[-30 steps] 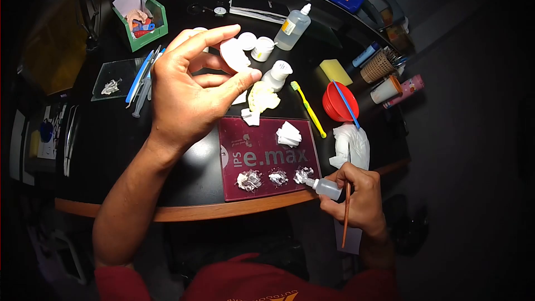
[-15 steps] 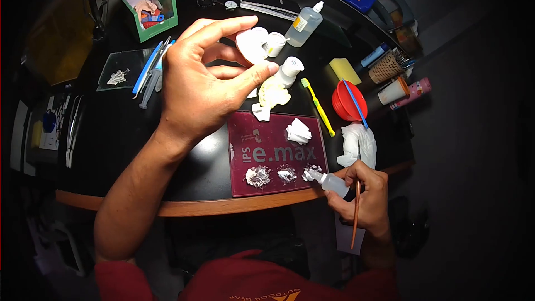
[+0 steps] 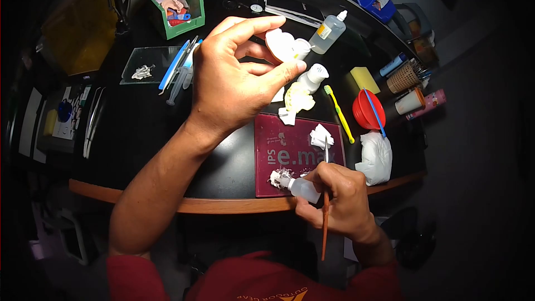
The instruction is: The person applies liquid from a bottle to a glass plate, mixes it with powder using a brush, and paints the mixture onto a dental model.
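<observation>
Raised over the desk, my left hand (image 3: pixel 239 72) grips a white rounded piece (image 3: pixel 280 44) between fingers and thumb. My right hand (image 3: pixel 337 198) holds a small translucent squeeze bottle (image 3: pixel 305 189) and, along with it, a thin brush (image 3: pixel 325 217) with a brown handle. The bottle's nozzle points left at the leftmost white powdery pile (image 3: pixel 278 178) on the dark red e.max plate (image 3: pixel 264 150); whether they touch I cannot tell. The other piles are partly hidden behind the bottle and hand. A folded white tissue (image 3: pixel 321 136) lies on the plate's upper right, behind the brush tip.
Beyond the plate are a yellowish piece (image 3: pixel 298 100), a white jar (image 3: pixel 314 77), a clear bottle (image 3: pixel 327 33) and a yellow-green toothbrush (image 3: pixel 339 114). Red bowls (image 3: pixel 368 110) and a white bag (image 3: pixel 376 159) stand right. Left are a glass slab (image 3: pixel 131 72), tools (image 3: pixel 179 75) and a green bin (image 3: pixel 195 19).
My right hand has carried the squeeze bottle and brush left, from the rightmost pile to the leftmost one. The camera view has shifted; my left hand still holds the white piece.
</observation>
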`<state>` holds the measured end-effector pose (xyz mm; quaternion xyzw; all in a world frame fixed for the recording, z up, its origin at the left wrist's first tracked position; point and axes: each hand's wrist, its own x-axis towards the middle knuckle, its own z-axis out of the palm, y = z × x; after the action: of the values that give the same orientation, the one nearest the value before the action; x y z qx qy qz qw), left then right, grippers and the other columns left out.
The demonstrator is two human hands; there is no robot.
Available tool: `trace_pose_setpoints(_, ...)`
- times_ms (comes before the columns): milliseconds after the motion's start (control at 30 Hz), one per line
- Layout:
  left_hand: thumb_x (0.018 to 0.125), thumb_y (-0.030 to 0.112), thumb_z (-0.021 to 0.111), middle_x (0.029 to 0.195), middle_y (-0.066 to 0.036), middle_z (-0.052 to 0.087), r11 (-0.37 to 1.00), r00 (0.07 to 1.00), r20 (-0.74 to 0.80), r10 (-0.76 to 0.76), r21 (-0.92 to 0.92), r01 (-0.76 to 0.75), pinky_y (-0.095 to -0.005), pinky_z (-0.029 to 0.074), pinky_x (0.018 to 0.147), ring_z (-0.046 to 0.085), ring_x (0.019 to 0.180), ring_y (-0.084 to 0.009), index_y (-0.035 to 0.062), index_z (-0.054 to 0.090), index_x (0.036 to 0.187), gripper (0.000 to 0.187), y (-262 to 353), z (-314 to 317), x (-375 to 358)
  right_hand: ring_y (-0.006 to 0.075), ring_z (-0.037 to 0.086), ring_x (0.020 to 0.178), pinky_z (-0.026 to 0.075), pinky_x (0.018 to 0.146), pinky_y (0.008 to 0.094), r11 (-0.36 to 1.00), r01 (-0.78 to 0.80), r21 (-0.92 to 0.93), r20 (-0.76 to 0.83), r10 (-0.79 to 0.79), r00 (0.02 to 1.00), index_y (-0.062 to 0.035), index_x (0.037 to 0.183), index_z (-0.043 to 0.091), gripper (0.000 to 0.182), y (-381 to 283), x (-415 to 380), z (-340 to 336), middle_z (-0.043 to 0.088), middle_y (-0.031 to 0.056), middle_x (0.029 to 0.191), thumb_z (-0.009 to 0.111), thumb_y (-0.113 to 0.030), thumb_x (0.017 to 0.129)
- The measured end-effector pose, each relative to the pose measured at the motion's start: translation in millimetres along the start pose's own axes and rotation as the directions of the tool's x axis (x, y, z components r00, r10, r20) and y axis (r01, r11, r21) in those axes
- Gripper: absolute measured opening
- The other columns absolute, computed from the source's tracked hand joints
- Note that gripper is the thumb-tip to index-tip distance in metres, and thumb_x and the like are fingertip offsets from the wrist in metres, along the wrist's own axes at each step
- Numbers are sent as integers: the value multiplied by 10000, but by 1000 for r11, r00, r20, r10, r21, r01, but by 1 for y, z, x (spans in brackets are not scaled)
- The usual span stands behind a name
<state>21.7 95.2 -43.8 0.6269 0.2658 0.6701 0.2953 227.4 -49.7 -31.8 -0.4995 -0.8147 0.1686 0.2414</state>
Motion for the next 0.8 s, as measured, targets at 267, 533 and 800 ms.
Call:
trace_pose_setpoints(267, 792, -64, 866, 1084, -64, 614, 1000, 1000, 2, -21, 11, 21, -263, 679, 763, 733, 910, -152, -12, 693, 1278, 518, 6, 0, 0, 203, 678, 624, 517, 592, 302, 995, -87, 57, -93, 92, 991, -14, 800, 603, 270, 10, -15, -17, 721, 121, 759, 832, -118, 703)
trace_pose_setpoints(533, 797, -80, 850, 1099, -60, 616, 998, 998, 51, -45, 38, 44, -262, 681, 790, 726, 942, -149, -14, 685, 1297, 531, 8, 4, -4, 145, 724, 683, 545, 628, 286, 948, -318, 8, -158, 315, 936, -26, 741, 496, 323, 42, -56, -55, 731, 131, 723, 805, -71, 659)
trace_pose_setpoints(800, 809, -88, 838, 1136, -72, 621, 997, 996, 53, -74, 24, 73, -255, 680, 799, 716, 947, -140, -13, 674, 1319, 541, 8, 6, -5, 157, 575, 529, 451, 535, 317, 960, -280, -14, -160, 274, 948, -26, 712, 526, 287, 40, -56, -47, 580, 72, 622, 790, -123, 658)
